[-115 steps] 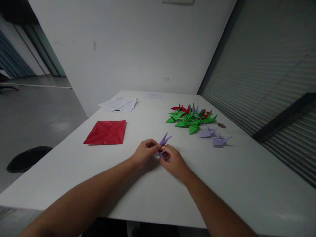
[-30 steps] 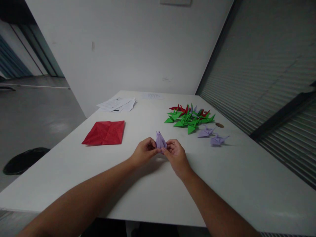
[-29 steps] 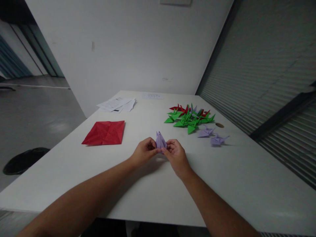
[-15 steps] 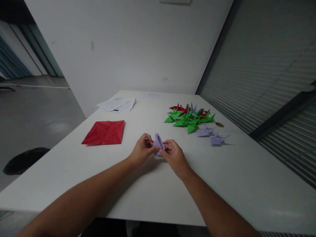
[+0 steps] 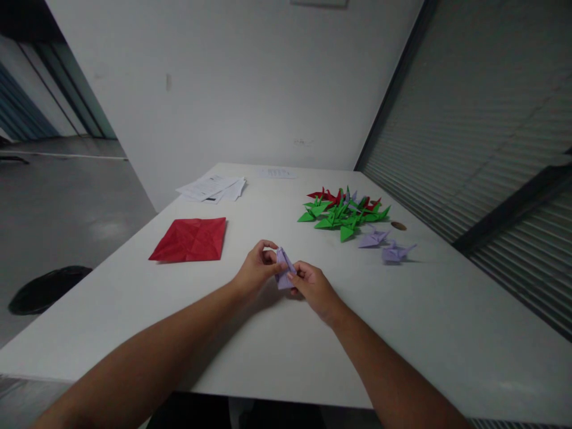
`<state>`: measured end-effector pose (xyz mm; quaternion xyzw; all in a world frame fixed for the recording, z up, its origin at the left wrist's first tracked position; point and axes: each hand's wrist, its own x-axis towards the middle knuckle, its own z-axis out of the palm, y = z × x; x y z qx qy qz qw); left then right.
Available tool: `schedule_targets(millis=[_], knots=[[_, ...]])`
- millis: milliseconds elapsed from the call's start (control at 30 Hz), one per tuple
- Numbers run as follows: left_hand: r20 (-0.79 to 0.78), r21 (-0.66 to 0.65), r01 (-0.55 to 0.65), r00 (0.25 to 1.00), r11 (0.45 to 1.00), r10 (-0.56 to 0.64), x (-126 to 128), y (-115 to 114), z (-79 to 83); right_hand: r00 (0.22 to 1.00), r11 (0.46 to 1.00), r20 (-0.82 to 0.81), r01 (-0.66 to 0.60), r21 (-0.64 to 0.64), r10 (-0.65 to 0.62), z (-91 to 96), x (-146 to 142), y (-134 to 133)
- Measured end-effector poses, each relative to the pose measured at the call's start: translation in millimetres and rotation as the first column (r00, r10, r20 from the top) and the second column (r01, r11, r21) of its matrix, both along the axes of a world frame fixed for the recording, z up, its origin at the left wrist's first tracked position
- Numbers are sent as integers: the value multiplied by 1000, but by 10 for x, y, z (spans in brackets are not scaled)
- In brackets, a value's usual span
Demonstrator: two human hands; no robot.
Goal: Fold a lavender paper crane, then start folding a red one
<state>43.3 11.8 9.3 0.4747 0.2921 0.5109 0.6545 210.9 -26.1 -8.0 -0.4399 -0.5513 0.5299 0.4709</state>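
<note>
**Thin paper, two opposed pinches**

Far left, off the table edge: a dark disc (image 5: 49, 289) on the floor, well apart from everything else. On the table (image 5: 402, 333), going rightward: a red sheet (image 5: 190, 239), creased and lying flat, and beyond it white papers (image 5: 212, 187) near the far edge.

Next, the left hand (image 5: 255, 275), fingertips closed on the left side of a lilac fold (image 5: 283, 275). Held low over the table, front middle, tilted and partly hidden by fingers. Hard to tell whether touching the surface. Gripped on its other side by the right hand (image 5: 313, 289), thumb on top, fingers curled beneath.

Further right: a pile (image 5: 344, 211) of green and red cranes, two lilac cranes (image 5: 395, 252) just beside it, and a small brown spot (image 5: 398, 226) near those.

Risks, as a judgement from this:
- Could tear along a crease if drawn apart by the two pinches. Thin paper, stacked layers.
- Could crush a sharp tip if squeezed too hard under the curled right fingers.
- Could spring open or drop with either pinch loosened — no palm underneath.
- Could take a crease off line, with so much of the fold covered.

Little danger to the pile, well apart to the right.
</note>
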Motion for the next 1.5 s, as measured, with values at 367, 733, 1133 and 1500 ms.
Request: schedule_targets(millis=[367, 733, 1133, 1500], knots=[[-16, 52, -84, 996, 995, 85, -7, -9, 35, 995, 988, -52, -95, -121, 89, 3, -36, -20], [-48, 68, -147, 987, 987, 150, -40, 42, 38, 997, 997, 80, -8, -73, 14, -8, 3, -11], [-61, 31, 48, 997, 998, -46, 2, 7, -19, 996, 997, -50, 81, 13, -80, 23, 8, 20], [-60, 14, 81, 995, 997, -80, 6, 30, -60, 989, 988, 9, 148, 46, -148, -17, 38, 21]])
